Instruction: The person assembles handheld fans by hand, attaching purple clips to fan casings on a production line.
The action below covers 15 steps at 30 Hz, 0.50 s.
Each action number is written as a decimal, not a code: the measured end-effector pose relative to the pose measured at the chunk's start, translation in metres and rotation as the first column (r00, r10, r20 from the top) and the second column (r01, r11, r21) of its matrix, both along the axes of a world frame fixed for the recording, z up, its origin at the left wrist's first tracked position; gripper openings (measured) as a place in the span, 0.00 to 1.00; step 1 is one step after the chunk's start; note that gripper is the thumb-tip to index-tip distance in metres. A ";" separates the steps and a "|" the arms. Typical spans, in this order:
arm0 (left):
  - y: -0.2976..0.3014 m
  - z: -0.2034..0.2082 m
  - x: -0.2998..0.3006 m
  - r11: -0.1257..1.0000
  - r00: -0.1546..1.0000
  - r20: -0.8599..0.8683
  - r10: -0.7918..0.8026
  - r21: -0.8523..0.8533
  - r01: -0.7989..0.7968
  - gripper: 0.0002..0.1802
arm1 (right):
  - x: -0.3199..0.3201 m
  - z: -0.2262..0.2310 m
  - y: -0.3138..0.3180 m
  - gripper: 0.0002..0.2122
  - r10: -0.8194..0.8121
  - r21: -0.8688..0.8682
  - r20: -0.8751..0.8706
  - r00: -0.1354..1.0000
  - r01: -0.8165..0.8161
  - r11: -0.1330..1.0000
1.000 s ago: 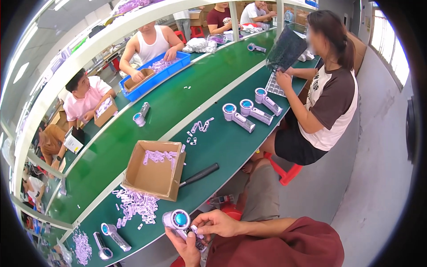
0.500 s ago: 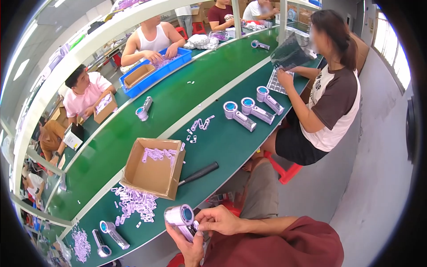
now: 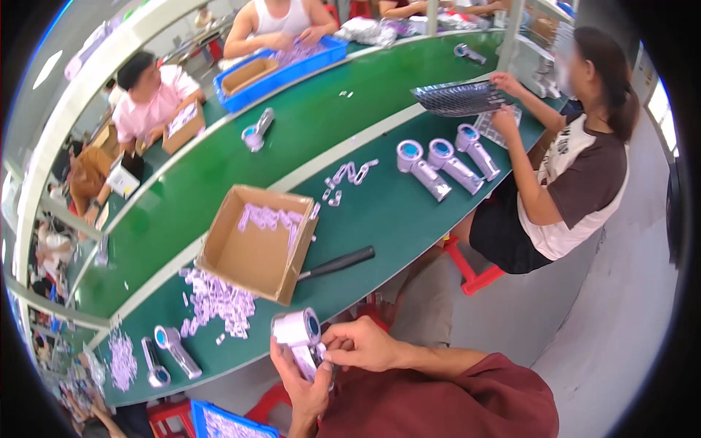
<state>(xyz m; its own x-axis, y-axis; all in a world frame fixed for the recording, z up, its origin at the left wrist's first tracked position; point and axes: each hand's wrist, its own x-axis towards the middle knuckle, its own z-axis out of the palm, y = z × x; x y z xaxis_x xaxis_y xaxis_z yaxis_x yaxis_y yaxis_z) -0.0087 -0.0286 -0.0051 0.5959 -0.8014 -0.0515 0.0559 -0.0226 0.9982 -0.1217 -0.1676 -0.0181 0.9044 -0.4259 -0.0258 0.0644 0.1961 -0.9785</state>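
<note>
A pale lilac handheld fan (image 3: 294, 328) with a round head and teal centre is gripped in my left hand (image 3: 307, 393), beyond the table's near edge. My right hand (image 3: 371, 344) is closed in a pinch against the fan's handle, its fingertips on a small lilac plastic part (image 3: 320, 349) that they mostly hide. On the table, a cardboard box (image 3: 241, 266) holds several lilac plastic parts, and a heap of similar parts (image 3: 219, 303) lies beside it. Two more fans (image 3: 177, 350) lie left of the heap.
A black-handled tool (image 3: 339, 263) lies by the box. Three fans (image 3: 439, 166) rest near a seated co-worker (image 3: 584, 153), who holds a dark sheet (image 3: 460, 98). A green conveyor belt (image 3: 307, 120) runs behind; across it a person reaches into a blue tray (image 3: 281, 74). Small pieces (image 3: 123, 361) lie far left.
The view has shifted, bringing a blue crate and red stools into sight below. My hands keep their hold on the fan. The co-worker's dark sheet has swung flatter and leftward.
</note>
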 end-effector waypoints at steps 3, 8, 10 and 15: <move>-0.004 0.001 -0.002 0.998 1.000 -0.021 0.013 0.055 -0.012 0.52 | -0.002 0.005 -0.002 0.08 -0.060 0.064 0.024 0.998 0.059 0.996; -0.009 -0.004 -0.004 0.993 0.994 0.049 -0.097 -0.054 0.100 0.53 | -0.011 0.010 -0.001 0.08 -0.094 0.154 -0.076 0.993 0.105 0.983; -0.009 -0.005 -0.002 0.995 0.993 0.076 -0.092 -0.026 0.094 0.53 | -0.008 0.008 -0.002 0.08 -0.083 0.196 -0.112 0.990 0.104 0.975; -0.001 -0.009 -0.007 0.998 0.995 0.083 -0.057 -0.035 0.060 0.53 | -0.008 0.003 0.006 0.08 -0.047 0.239 -0.112 0.993 0.073 0.968</move>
